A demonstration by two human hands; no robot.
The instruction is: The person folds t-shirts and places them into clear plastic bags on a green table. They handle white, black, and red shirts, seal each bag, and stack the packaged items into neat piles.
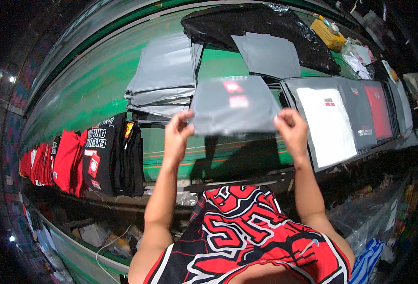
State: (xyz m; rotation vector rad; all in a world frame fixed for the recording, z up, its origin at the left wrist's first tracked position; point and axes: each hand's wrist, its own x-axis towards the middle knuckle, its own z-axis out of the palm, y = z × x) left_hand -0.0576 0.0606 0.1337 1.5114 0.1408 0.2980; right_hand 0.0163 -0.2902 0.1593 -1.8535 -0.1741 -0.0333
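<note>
Both my hands hold a grey plastic-bagged packet (212, 110) over the green table (98, 81). A red-and-white tag, blurred, shows on its upper part; I cannot tell what is inside. My left hand (178, 135) pinches its near left corner between thumb and fingers. At the near right corner, my right hand (293, 133) grips it the same way. Beyond my left hand lies a stack of flat grey plastic bags (162, 67). Close to my right hand is a white folded garment in a clear bag (324, 131), overlapping other bagged garments.
Folded black garments (120, 163) and red garments (68, 159) line the table's left. More grey bags (273, 55) rest against a large black plastic bundle (237, 25) at the back. A yellow container (328, 35) stands far right. Clutter lies below the table's near edge.
</note>
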